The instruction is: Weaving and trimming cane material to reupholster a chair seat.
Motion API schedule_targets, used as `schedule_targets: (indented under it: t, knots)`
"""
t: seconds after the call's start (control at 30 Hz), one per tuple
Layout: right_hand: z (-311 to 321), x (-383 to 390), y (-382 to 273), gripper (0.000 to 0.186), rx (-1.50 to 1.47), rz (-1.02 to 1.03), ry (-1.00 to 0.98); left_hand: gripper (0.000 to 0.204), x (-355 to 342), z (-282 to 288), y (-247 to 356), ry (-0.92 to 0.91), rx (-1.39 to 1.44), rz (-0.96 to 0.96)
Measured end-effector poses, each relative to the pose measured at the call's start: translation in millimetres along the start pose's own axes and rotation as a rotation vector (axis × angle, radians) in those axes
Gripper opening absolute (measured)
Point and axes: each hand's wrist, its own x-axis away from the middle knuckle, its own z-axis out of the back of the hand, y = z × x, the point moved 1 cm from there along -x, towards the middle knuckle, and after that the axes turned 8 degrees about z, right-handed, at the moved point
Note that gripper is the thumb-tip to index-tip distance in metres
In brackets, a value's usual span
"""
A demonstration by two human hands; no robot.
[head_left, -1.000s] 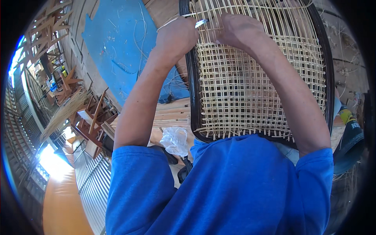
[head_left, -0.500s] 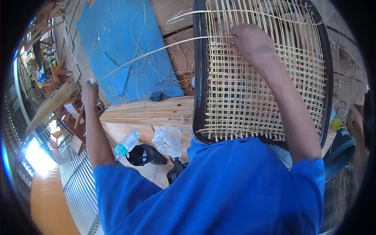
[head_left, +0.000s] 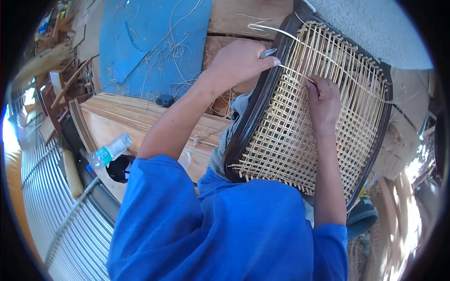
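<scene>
On my lap rests a dark wooden frame [head_left: 255, 126] with a panel of pale cane weaving [head_left: 288, 136], tightly meshed near me and looser toward the far end. My left hand [head_left: 236, 63] is at the frame's left rail, its thumb and fingers closed on a thin cane strip [head_left: 294, 70]. A short, pointed, silvery tool [head_left: 268, 53] juts from that hand; its rest is hidden. Over the weave, my right hand [head_left: 324, 100] pinches the same strip between thumb and fingers. Another cane strip [head_left: 269, 28] sticks out past the left rail farther away.
A blue sheet [head_left: 159, 42] littered with cane scraps lies at the far left. Wooden boards [head_left: 140, 114] lie left of the frame, with a clear plastic bottle [head_left: 110, 151] and a black container [head_left: 118, 169] nearby. A pale grey surface [head_left: 375, 28] is beyond the frame.
My left hand has come in from far left to the frame's left rail. My right hand has shifted nearer me along the weave. The frame now appears tilted in view.
</scene>
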Motion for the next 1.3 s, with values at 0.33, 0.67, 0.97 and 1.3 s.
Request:
schedule_targets:
  t: [0.33,0.67,0.97,1.3]
  knots:
    - [-1,2,0,0.011,-0.025,0.048,0.043,0.048,4,22,-40,0.113,-0.028,-0.086]
    - [34,6,-42,0.028,-0.635,-0.384,0.025,0.045,59,48,29,0.004,0.812,0.158]
    - [68,39,-32,0.045,-1.22,-0.664,-0.402,0.046,40,-5,49,-0.103,0.882,0.007]
    - [110,15,47,0.032,-0.901,-0.822,-0.196,0.047,-19,-5,31,-0.19,-0.035,0.006]
